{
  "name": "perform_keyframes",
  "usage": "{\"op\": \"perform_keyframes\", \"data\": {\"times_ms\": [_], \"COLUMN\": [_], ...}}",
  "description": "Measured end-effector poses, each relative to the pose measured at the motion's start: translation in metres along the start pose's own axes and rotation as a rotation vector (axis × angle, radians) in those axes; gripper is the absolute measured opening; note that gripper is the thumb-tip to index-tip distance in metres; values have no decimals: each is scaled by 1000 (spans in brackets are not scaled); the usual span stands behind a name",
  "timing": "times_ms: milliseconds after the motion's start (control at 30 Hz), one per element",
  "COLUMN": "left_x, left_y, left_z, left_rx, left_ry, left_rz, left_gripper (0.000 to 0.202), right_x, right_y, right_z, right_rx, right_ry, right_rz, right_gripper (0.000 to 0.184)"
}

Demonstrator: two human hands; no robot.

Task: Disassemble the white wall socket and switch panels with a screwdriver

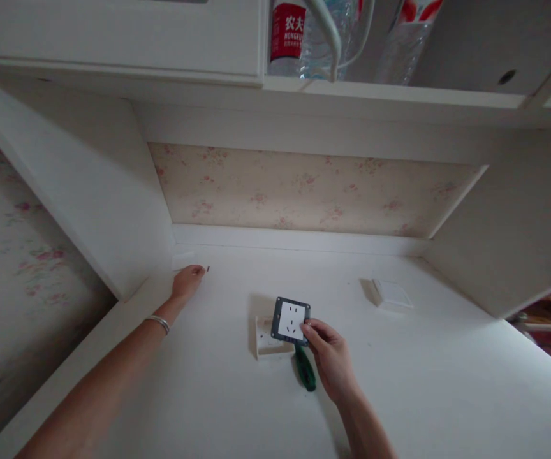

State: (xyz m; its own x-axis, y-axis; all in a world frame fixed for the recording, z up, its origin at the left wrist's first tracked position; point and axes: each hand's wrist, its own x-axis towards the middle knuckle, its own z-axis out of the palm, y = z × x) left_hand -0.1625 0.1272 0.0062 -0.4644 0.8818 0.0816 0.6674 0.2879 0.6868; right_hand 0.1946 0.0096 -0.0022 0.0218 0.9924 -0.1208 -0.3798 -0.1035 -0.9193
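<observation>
My right hand (329,354) pinches a wall socket panel (292,320) by its right edge, thumb in front; the panel has a white face with slots and a dark frame. Partly covered by the panel, an open white mounting box (275,349) lies on the white surface. A screwdriver with a green handle (305,370) lies just below the panel, its tip hidden. Far to the left, my left hand (189,280) is closed with fingertips together near a flat white piece (183,260). A tiny reddish-brown bit (208,269) shows at those fingertips; whether they grip it is unclear.
Another white box (393,295) sits on the surface to the right. Above, a cabinet shelf (390,91) holds plastic bottles (287,32) and a pale curved tube (333,38). Side panels (88,178) close in the left and right; flowered wallpaper (304,191) covers the back.
</observation>
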Motion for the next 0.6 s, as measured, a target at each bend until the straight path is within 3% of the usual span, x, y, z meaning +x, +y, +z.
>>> {"op": "perform_keyframes", "data": {"times_ms": [167, 267, 400, 600], "left_x": [-74, -130, -183, -203], "left_y": [26, 47, 65, 68], "left_z": [-6, -8, -6, 0], "left_rx": [-122, -336, -539, -848], "left_ry": [-164, -432, -668, -613], "left_rz": [171, 233, 220, 35], "left_gripper": [34, 41, 42, 32], "right_x": [-4, -5, -7, -10], "right_y": [-1, 0, 1, -17], "right_z": [3, 7, 20, 46], "right_rx": [-23, -17, -50, -265], "right_ry": [-35, -48, -102, -157], "right_rz": [3, 10, 8, -78], "right_gripper": [25, 24, 26, 27]}}
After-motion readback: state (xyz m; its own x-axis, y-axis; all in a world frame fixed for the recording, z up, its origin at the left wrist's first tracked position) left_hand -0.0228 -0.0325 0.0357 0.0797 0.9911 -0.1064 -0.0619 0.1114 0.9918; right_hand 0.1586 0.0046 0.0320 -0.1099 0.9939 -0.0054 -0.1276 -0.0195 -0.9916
